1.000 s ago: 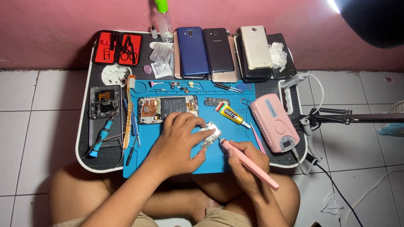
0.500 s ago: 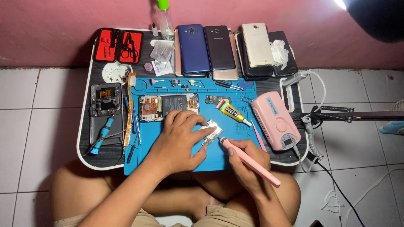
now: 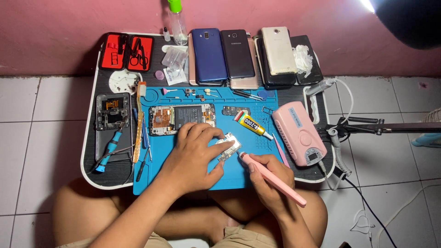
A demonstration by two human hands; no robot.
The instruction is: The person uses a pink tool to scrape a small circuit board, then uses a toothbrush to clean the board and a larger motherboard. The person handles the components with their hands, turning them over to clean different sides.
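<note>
My left hand (image 3: 195,156) rests on the blue work mat (image 3: 156,174) and pinches a small phone circuit board (image 3: 229,146) between fingers and thumb. My right hand (image 3: 266,177) grips a pink pen-shaped tool (image 3: 275,181) like a pencil, its tip touching the board's lower right edge. An opened phone (image 3: 181,118) with its insides exposed lies just beyond my left hand. A yellow and black glue tube (image 3: 251,125) lies to the right of the board.
A pink control box (image 3: 298,133) sits right of the mat. Several phones (image 3: 239,53) line the far edge by a red tool case (image 3: 127,51). Another opened phone (image 3: 111,112), a screwdriver (image 3: 109,151) and tweezers lie on the black lap table (image 3: 115,172). My legs are under it.
Almost nothing differs: both hands stay on the board and the pink tool, with only a slight shift of the camera view.
</note>
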